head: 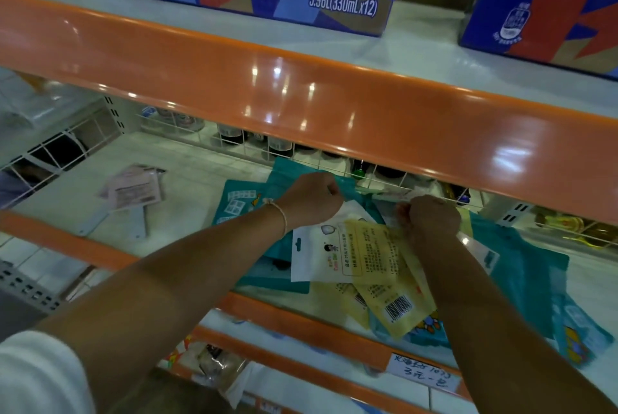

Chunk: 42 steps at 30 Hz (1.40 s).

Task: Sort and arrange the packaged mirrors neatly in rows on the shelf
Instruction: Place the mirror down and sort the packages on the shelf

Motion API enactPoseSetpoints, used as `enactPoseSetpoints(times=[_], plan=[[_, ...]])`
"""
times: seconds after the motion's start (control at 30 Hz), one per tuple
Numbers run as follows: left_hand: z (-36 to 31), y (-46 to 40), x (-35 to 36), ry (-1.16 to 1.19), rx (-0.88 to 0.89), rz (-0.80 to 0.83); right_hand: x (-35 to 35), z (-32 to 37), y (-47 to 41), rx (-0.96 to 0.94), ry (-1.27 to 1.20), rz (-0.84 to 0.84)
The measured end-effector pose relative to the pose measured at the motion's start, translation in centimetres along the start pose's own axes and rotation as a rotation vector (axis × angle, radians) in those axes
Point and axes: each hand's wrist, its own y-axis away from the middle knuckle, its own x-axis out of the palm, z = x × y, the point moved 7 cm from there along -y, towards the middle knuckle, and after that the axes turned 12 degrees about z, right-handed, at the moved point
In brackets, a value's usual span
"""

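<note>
Packets (378, 259) of mirrors lie in a loose, overlapping heap on the shelf (187, 166), several overhanging its front edge. Left hand (312, 201) and right hand (431, 216) are curled over the pile's rear; what the fingers hold is hidden. Risk: tugging a lower packet may slide the overhanging yellow packet (396, 300) off the shelf

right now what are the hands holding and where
Both hands, left and right, are curled at the far edges of the packets; the exact hold is hidden.
</note>
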Motion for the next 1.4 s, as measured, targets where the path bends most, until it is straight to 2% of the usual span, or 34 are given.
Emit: enactPoseSetpoints(times=[0.1, 0.17, 0.3, 0.4, 0.47, 0.6, 0.8, 1.0, 1.27, 1.4], plan=[[0.2, -0.3, -0.2, -0.095, 0.036, -0.006, -1.7, 0.3, 1.8, -0.053, 0.097, -0.236], [0.2, -0.5, -0.3, -0.142, 0.06, 0.009, -1.8, 0.2, 2.9, -0.119, 0.029, -0.332], [0.2, -0.4, -0.9, -0.217, 0.103, -0.004, 0.8, 0.2, 4.2, -0.222, -0.133, -0.242], [0.6, 0.3, -2.6, -0.414, 0.136, -0.106, 3.9, 0.2, 4.7, -0.221, -0.142, -0.156], [1.8, 0.8, -4.0, -0.576, 0.107, -0.144, 6.5, 0.1, 5.2, -0.204, -0.119, -0.061], [5.7, 2.5, -6.7, -0.713, -0.01, -0.089, 11.7, -0.9, 6.0, -0.153, -0.063, 0.11], [12.1, 5.4, -11.0, -0.531, -0.176, -0.022, 19.3, -2.7, 7.3, -0.054, -0.017, 0.273], [18.8, 8.1, -14.3, -0.309, -0.177, 0.023, 26.0, -4.7, 8.0, -0.05, 0.063, 0.358], [25.5, 12.5, -18.9, -0.215, -0.297, -0.149, 33.1, -6.7, 9.5, -0.004, 0.069, 0.373], [27.1, 14.7, -20.9, -0.165, -0.289, -0.204, 35.3, -7.2, 10.1, 0.007, 0.1, 0.374]])
